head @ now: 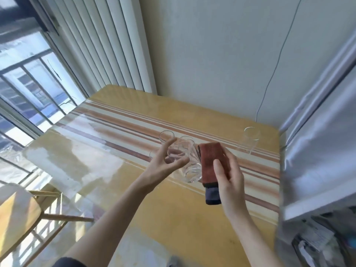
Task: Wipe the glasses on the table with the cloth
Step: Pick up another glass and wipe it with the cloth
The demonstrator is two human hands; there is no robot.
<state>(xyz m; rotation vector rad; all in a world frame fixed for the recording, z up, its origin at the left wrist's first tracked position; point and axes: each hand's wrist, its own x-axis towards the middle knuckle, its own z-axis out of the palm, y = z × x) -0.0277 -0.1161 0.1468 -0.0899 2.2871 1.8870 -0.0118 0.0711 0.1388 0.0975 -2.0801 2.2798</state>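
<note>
My left hand (165, 164) grips a clear glass (187, 162) held tilted above the table, its mouth toward me. My right hand (228, 176) holds a folded rust-brown cloth (212, 160) with a dark blue end, pressed against the glass's right side. Another clear glass (166, 136) stands on the table just behind my left fingers, partly hidden. A tall clear glass (248, 140) stands upright at the table's far right.
The table (123, 143) has a yellow top with brown and cream stripes under a shiny cover. A wooden chair (21, 212) stands at the lower left by a window. A silver-covered unit (319, 151) borders the right edge; a wall stands behind.
</note>
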